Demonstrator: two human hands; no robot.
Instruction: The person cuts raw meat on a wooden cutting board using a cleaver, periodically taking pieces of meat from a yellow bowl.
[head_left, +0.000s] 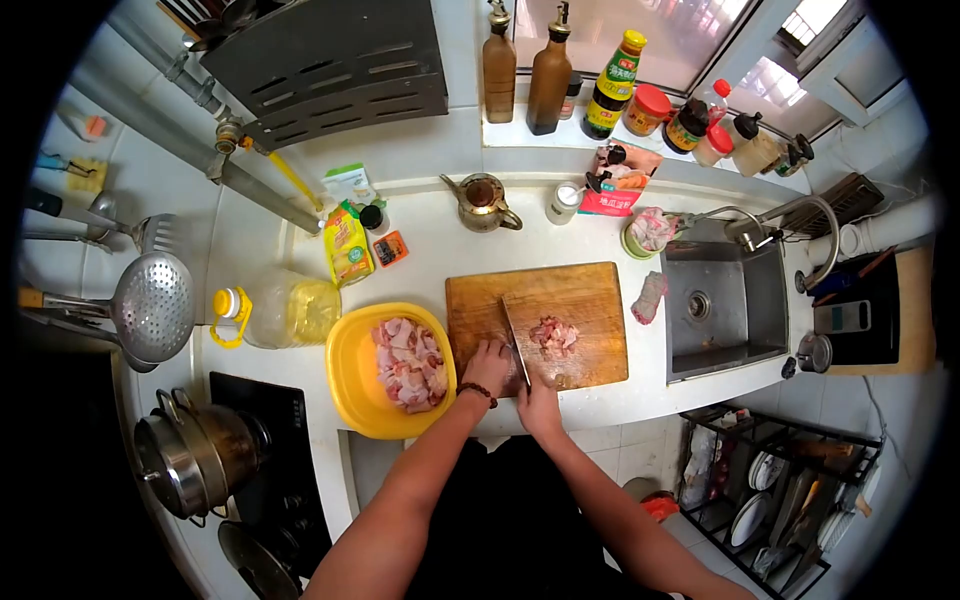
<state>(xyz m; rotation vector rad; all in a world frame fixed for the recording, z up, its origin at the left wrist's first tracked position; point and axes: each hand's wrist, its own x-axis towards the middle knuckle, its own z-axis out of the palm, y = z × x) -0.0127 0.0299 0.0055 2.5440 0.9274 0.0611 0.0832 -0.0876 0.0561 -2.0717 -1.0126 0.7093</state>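
My right hand is closed round the handle of a kitchen knife, low on a wooden cutting board. The blade points away from me, its tip near the middle of the board. Close to the blade's left side is my left hand, a dark bead bracelet on its wrist. Its fingers are bent down to the board, and what lies under them is hidden. A small heap of chopped raw meat sits right of the blade. Left of the board, larger raw meat pieces fill part of a yellow basin.
A metal teapot and a white-filled jar stand behind the board. The sink is at the right. An oil jug stands left, beyond the basin. A steel pot is on the stove. Sauce bottles line the sill.
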